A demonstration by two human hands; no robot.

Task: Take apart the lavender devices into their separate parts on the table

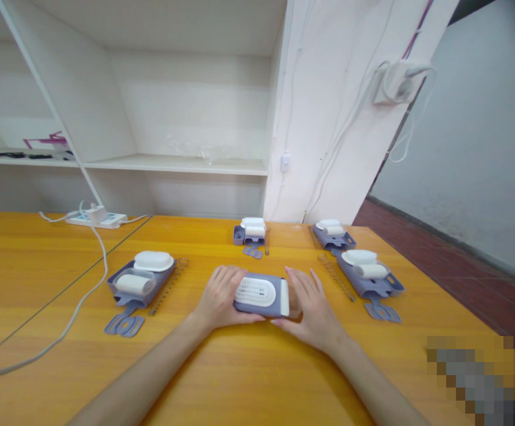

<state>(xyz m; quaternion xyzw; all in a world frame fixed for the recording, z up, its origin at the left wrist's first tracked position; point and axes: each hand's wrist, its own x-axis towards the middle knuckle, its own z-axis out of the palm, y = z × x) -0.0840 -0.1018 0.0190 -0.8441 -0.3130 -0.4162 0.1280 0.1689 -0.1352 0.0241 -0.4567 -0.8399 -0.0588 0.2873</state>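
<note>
A grey-blue device with a white bristled top (261, 294) lies on the wooden table (257, 367) right in front of me. My left hand (219, 297) cups its left end, fingers curled over the edge. My right hand (313, 305) holds its right end, fingers laid along the white side piece and thumb underneath. Both hands grip the same device.
Several sets of unassembled parts lie around: one at the left (139, 279) with a spring and flat piece, one behind (251, 232), two at the right (332, 234) (368, 275). A white power strip (95, 218) and its cable (86, 296) cross the left. White shelving stands behind.
</note>
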